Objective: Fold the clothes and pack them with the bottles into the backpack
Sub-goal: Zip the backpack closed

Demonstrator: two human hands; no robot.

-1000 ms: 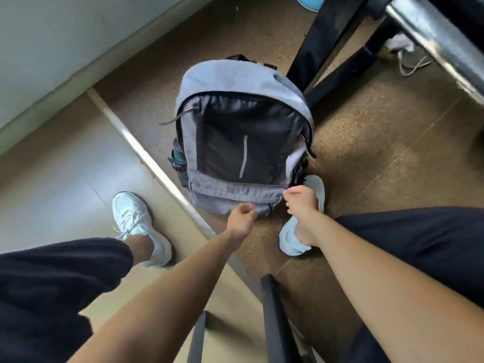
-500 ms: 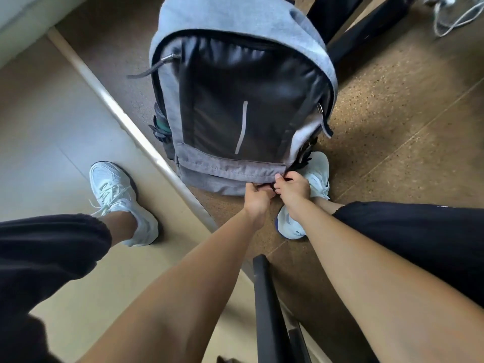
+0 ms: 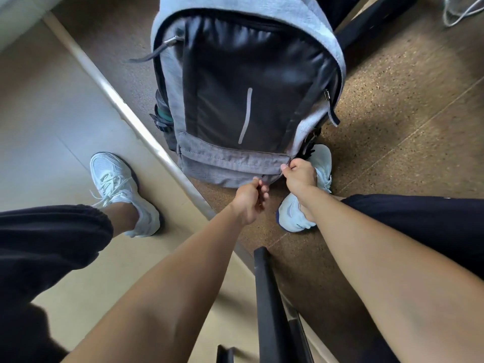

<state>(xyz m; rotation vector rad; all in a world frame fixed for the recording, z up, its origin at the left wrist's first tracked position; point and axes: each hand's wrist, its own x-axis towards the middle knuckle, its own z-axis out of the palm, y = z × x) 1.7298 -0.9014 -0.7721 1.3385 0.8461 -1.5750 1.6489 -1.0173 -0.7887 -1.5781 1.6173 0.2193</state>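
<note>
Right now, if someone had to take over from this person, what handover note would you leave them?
Left hand: pinching something small at the backpack's bottom front edge, probably a zipper pull.
Right hand: gripping the fabric at the lower right corner.
Backpack stands upright on the floor against the right shoe; a bottle sits in its side pocket.
Done: main zipper looks closed; no clothes in view.
Left: finish the bottom pocket zipper.
</note>
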